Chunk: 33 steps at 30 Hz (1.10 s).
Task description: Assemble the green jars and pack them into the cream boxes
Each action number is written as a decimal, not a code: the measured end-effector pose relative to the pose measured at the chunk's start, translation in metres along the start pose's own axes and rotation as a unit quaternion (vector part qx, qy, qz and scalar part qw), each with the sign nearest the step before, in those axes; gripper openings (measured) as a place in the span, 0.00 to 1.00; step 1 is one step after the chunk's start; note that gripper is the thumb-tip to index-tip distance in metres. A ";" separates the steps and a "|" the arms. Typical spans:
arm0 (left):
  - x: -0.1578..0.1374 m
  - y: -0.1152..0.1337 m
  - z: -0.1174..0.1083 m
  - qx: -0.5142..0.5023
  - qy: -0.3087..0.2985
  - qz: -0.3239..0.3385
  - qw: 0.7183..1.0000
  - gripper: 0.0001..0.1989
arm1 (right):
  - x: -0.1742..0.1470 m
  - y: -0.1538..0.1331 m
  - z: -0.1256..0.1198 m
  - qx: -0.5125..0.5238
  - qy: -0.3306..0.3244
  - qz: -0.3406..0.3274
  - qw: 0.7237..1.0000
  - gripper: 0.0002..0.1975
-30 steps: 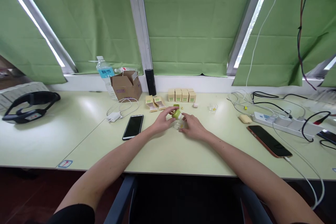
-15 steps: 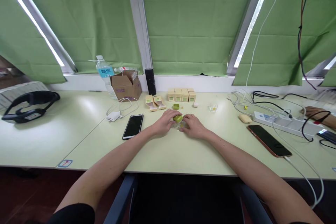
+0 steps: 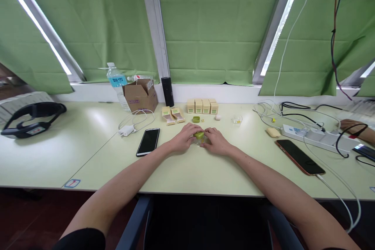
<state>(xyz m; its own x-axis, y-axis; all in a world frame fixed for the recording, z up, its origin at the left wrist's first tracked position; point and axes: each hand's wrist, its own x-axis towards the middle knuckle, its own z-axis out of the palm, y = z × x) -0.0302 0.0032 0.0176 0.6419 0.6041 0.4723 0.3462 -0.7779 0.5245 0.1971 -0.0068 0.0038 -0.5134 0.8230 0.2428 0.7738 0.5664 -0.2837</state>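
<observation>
My left hand [image 3: 186, 137] has its fingers closed on a small green rounded piece [image 3: 199, 135], which looks like a case or lid. Right under it is a clear plastic piece [image 3: 199, 141] on the table, partly hidden by fingers. Against that clear piece, from the other side, my right hand [image 3: 215, 140] is curled, its fingertips pinching its edge. Just beyond the hands lie a green open ring-shaped part [image 3: 196, 119], a tiny yellow bit [image 3: 202, 120] and a small pale pink block [image 3: 218, 117].
Several small cream boxes [image 3: 202, 106] stand at the back, with two opened boxes [image 3: 173, 116] left of them. A phone [image 3: 148, 141] lies to the left, another phone [image 3: 300, 157] and a power strip [image 3: 319, 138] to the right. Another person's hand [image 3: 353, 127] is at far right.
The green piece has been lowered and tipped flatter onto the clear plastic piece by my left hand. My right hand has stayed nearly still.
</observation>
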 end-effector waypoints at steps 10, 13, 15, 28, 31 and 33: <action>0.000 0.001 0.002 0.020 -0.013 -0.007 1.000 0.24 | -0.001 -0.004 -0.002 0.007 -0.004 0.003 1.000 0.21; 0.000 0.001 0.002 0.011 -0.007 -0.014 1.000 0.23 | -0.001 -0.003 -0.002 0.002 -0.003 0.000 1.000 0.22; -0.001 0.002 0.002 -0.003 -0.001 -0.016 1.000 0.22 | -0.001 -0.002 -0.001 -0.003 -0.003 -0.004 1.000 0.22; 0.003 -0.012 0.000 -0.008 0.118 -0.050 0.992 0.19 | -0.001 -0.002 -0.001 -0.017 0.000 -0.005 1.000 0.17; 0.005 -0.023 -0.001 0.011 0.173 -0.088 0.981 0.18 | -0.001 -0.002 -0.002 -0.014 -0.003 -0.004 1.000 0.16; 0.005 -0.027 -0.002 0.036 0.186 -0.121 0.974 0.16 | -0.001 -0.002 -0.002 -0.009 -0.006 -0.002 1.000 0.16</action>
<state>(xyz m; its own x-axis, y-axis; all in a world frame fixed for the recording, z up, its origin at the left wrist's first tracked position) -0.0379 0.0279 0.0069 0.2483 0.7819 0.5718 0.5125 -0.6070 0.6074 0.1965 -0.0085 0.0065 -0.5204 0.8216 0.2328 0.7781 0.5686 -0.2670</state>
